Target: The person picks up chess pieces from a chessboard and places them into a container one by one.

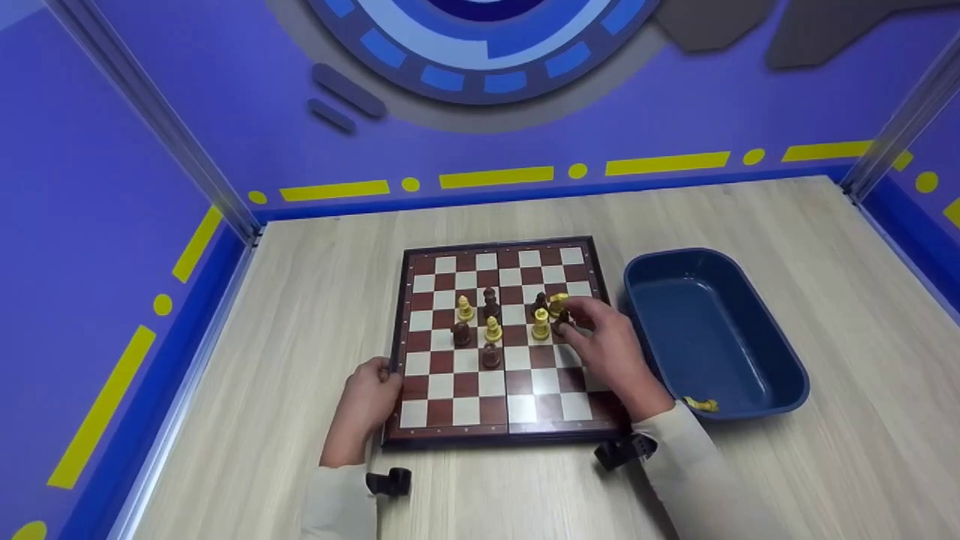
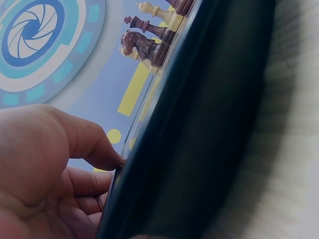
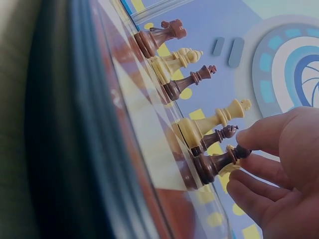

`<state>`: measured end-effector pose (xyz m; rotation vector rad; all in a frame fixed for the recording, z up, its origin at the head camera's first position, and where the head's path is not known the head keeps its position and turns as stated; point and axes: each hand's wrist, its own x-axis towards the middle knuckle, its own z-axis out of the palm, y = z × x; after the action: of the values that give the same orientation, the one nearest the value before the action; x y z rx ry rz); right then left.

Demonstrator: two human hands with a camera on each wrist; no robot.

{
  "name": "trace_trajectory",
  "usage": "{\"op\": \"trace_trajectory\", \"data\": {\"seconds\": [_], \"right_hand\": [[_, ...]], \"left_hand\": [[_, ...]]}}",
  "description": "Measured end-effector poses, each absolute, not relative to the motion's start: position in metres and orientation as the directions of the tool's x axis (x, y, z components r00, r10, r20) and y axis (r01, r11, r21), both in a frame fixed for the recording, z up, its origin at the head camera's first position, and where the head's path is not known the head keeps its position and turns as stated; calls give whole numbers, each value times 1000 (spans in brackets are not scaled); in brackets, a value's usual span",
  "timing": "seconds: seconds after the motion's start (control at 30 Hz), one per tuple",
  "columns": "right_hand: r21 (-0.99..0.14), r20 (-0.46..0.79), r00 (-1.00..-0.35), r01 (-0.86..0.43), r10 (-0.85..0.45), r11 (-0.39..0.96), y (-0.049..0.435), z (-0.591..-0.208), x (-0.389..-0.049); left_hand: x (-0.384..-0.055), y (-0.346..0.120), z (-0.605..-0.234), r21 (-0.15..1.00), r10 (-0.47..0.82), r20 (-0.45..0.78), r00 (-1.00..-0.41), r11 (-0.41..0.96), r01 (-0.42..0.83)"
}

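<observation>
A brown-and-white chessboard (image 1: 457,386) lies on the table with several cream and dark brown pieces standing near its middle. My left hand (image 1: 367,394) grips the board's left edge, a fingertip pressed to the rim in the left wrist view. Over the right half, my right hand (image 1: 611,349) pinches the top of a dark brown chess piece (image 3: 213,165) between thumb and fingers; its head is hidden. Beside that piece stand a cream king (image 1: 541,325), a dark bishop (image 1: 540,301) and a cream knight (image 1: 556,304). A dark knight (image 2: 144,48) shows in the left wrist view.
Right of the board stands a deep blue tray (image 1: 750,300), with a cream chess piece (image 1: 703,405) lying at its near end. On the board's left half are a dark king (image 1: 490,302) and a dark rook (image 1: 491,355). Blue-purple panels (image 1: 510,142) enclose the table.
</observation>
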<state>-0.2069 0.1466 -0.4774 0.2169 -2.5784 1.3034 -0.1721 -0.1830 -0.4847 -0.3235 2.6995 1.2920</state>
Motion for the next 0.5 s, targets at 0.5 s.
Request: {"op": "trace_trajectory", "data": {"seconds": [0.5], "right_hand": [[-800,285,-958,-238,0,551,145,-483,-210]], "left_hand": [[-172,-184,-485,753,-138,-187,-973,616,-232]]}}
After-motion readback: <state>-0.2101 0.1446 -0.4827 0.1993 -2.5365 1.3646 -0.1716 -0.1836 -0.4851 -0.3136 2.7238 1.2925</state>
